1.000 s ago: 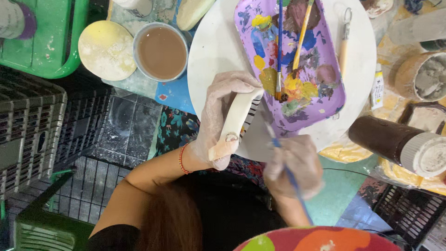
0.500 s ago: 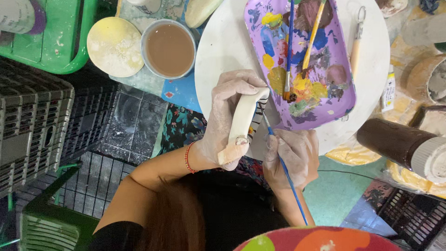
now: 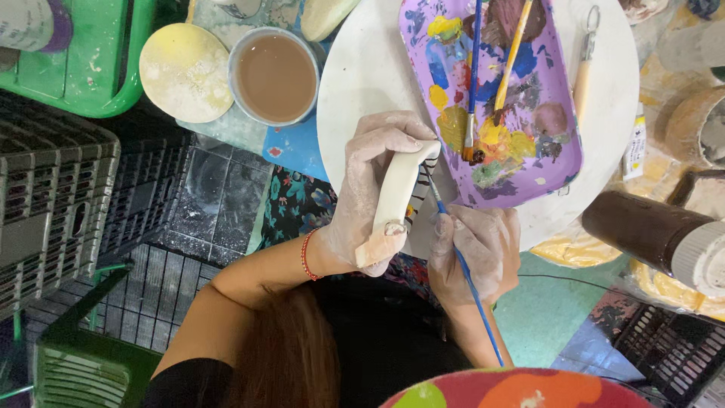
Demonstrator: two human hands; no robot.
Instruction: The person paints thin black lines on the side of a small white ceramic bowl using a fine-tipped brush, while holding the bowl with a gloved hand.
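Observation:
My left hand [image 3: 362, 196], dusted with pale clay, grips a long white clay piece [image 3: 398, 189] with thin black lines near its upper end. My right hand [image 3: 477, 253] pinches a thin blue-handled brush [image 3: 455, 253]; its tip meets the upper end of the piece. Both hands hover over the near edge of a round white board [image 3: 362, 68]. Just beyond them on the board lies a purple palette tray [image 3: 557, 155] smeared with paint, with a blue-handled brush [image 3: 474, 68] and a yellow-handled brush [image 3: 513, 57] in it.
A cup of brown water [image 3: 273, 75] and a pale yellow round lid [image 3: 185, 72] sit left of the board, a green tray [image 3: 98, 68] beyond. A wooden-handled tool [image 3: 583, 79] and paint tube [image 3: 637, 143] lie right. Grey crates [image 3: 45, 204] stand left, a brown cylinder [image 3: 642, 230] right.
My right hand has lifted the brush tip up along the clay piece to its upper end. My left hand keeps the same grip on the piece.

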